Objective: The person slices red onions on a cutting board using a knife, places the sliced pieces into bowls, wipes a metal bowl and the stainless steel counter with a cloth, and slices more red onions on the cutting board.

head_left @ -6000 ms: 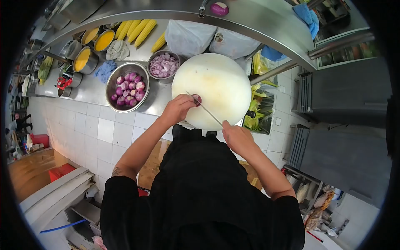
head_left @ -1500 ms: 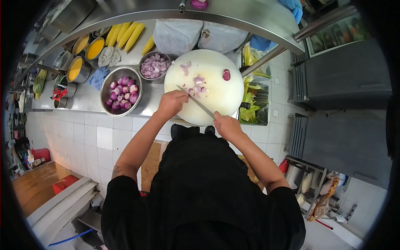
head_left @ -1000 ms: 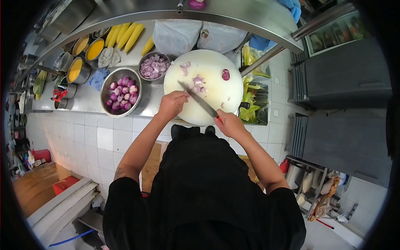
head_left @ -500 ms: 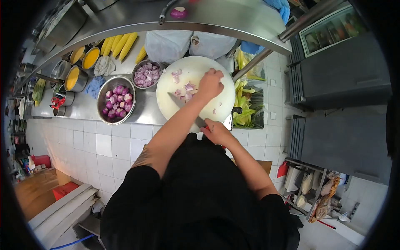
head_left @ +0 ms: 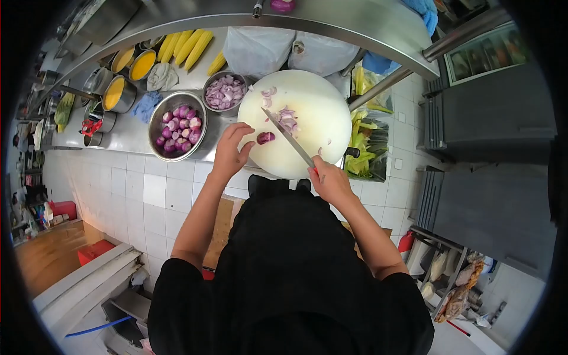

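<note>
On the round white cutting board (head_left: 302,160) lies a dark purple onion piece (head_left: 265,137). My left hand (head_left: 232,151) is beside it at the board's left edge, fingers apart and holding nothing. My right hand (head_left: 331,182) grips a kitchen knife (head_left: 299,149) by its red handle. The blade points up and left across the board, close to a small pile of sliced onion (head_left: 287,120). More onion slices (head_left: 269,96) lie scattered further back.
Left of the board stand a steel bowl of whole peeled onions (head_left: 178,131) and a smaller bowl of cut onion (head_left: 225,93). Corn cobs (head_left: 192,48) and pots of yellow liquid (head_left: 142,65) are behind. A steel shelf (head_left: 343,29) overhangs the counter; corn husks (head_left: 367,142) fill a bin at right.
My left hand has swung from the board's right side to its left edge. An onion piece now shows there. The knife remains in my right hand, and the view has shifted slightly.
</note>
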Tool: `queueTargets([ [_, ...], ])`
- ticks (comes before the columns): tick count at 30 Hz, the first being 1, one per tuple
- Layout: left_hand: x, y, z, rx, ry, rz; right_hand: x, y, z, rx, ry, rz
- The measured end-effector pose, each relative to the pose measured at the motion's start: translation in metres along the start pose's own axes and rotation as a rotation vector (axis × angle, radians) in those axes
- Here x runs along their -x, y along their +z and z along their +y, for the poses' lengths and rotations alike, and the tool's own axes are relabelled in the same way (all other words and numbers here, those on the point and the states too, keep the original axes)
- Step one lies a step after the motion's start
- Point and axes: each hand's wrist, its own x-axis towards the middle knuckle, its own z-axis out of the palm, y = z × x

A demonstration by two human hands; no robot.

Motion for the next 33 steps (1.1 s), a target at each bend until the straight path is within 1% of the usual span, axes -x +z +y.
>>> queueTargets([
  [1,0.000,0.001,-0.003,-0.002,-0.003,0.003,0.000,0.002,0.000,0.009,-0.015,0.016],
  [3,-0.004,0.004,-0.002,0.038,0.062,-0.116,-0.001,0.008,0.001,0.020,-0.032,0.033],
  [4,-0.007,0.009,0.001,0.037,0.062,-0.114,-0.001,0.012,0.005,0.030,-0.033,0.045],
  [6,-0.012,0.019,0.007,0.043,0.005,-0.127,-0.001,0.015,0.008,0.039,-0.034,0.057],
  [10,-0.016,0.030,-0.011,-0.008,-0.004,-0.196,0.002,0.019,0.013,0.012,0.003,0.057],
  [12,-0.019,0.028,-0.013,0.028,-0.099,-0.248,0.003,0.022,0.015,0.012,0.007,0.066],
  [16,-0.026,0.025,-0.020,0.077,-0.129,-0.287,0.003,0.021,0.011,-0.004,0.007,0.058],
  [18,-0.032,0.021,-0.018,0.138,-0.147,-0.344,0.003,0.020,0.008,0.000,0.010,0.039],
  [22,-0.031,0.016,-0.013,0.129,-0.189,-0.404,0.002,0.024,0.008,-0.002,0.003,0.067],
  [24,-0.026,0.013,0.002,-0.067,-0.017,-0.273,0.002,0.027,0.008,-0.004,-0.001,0.092],
  [25,-0.025,0.015,0.000,-0.065,-0.016,-0.275,0.002,0.029,0.008,0.059,-0.020,0.091],
  [27,-0.022,0.020,-0.003,0.012,0.181,-0.262,0.001,0.030,0.010,0.122,-0.036,0.088],
  [28,-0.023,0.023,-0.005,0.015,0.179,-0.263,0.001,0.030,0.011,0.145,-0.064,0.093],
  [30,-0.028,0.022,-0.006,-0.058,0.192,-0.381,0.002,0.027,0.009,0.171,-0.095,0.095],
  [33,-0.032,0.018,-0.002,-0.077,0.187,-0.434,0.003,0.019,0.003,0.174,-0.126,0.111],
])
